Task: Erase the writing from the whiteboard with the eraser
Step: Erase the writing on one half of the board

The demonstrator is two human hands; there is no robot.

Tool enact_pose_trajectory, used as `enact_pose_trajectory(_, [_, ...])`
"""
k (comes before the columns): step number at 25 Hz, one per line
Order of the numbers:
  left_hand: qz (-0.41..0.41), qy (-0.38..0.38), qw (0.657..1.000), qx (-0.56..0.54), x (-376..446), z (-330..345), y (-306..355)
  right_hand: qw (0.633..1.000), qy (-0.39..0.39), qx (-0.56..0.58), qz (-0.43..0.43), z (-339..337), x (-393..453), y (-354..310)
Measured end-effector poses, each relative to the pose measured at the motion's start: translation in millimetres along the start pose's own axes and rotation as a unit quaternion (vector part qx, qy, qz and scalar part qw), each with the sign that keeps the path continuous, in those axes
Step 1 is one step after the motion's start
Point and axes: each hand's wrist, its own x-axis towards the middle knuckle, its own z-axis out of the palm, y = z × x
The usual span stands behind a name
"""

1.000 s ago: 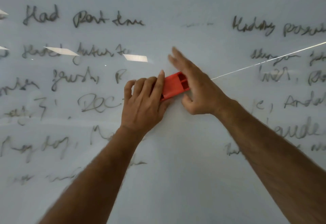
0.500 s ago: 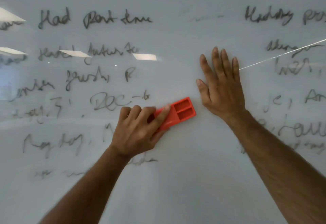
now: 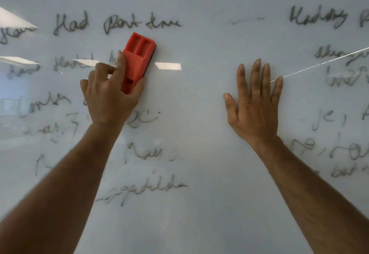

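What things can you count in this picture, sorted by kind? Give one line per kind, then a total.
Hands: 2, left hand and right hand
Erasers: 1, red eraser
Whiteboards: 1, whiteboard
Total: 4

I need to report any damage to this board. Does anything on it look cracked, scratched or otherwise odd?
One thing stands out: a thin bright line slants up across the whiteboard from the right hand to the right edge. It could be a scratch, crack or reflection; I cannot tell which. The pale bars near the eraser look like lamp reflections.
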Motion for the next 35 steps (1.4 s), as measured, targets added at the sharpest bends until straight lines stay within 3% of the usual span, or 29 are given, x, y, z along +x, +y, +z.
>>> enact_pose_trajectory(4, [0.154,0.019,0.987,-0.047,-57.1,-6.7,17.1,1.0,0.008,-0.002,0.013,1.4,-1.2,-6.1])
enact_pose_trajectory(10, [0.404,-0.025,0.904,-0.138,-128.6,-25.4,-7.5,1.0,0.013,0.005,0.013,0.7,-2.3,-5.7])
enact_pose_trajectory(14, [0.468,-0.014,0.874,-0.131,-93.3,-23.3,-38.4,1.0,0.014,0.004,0.01,1.3,-2.9,-4.2])
enact_pose_trajectory(21, [0.341,0.027,0.937,-0.065,-20.5,-8.0,-72.8,1.0,0.018,0.005,0.015,1.1,-3.4,-4.7])
enact_pose_trajectory(26, [0.126,-0.008,0.99,-0.056,6.8,-6.9,-81.3,1.0,0.01,0.011,0.015,-0.4,-2.6,-6.0])
enact_pose_trajectory(31, [-0.057,-0.023,0.994,-0.093,6.8,-8.7,-69.2,0.999,0.02,0.008,0.027,3.4,-6.1,-8.4])
enact_pose_trajectory(35, [-0.07,-0.008,0.993,-0.099,-27.5,-11.4,-50.8,0.998,0.014,-0.01,0.053,4.9,-12.0,-19.5])
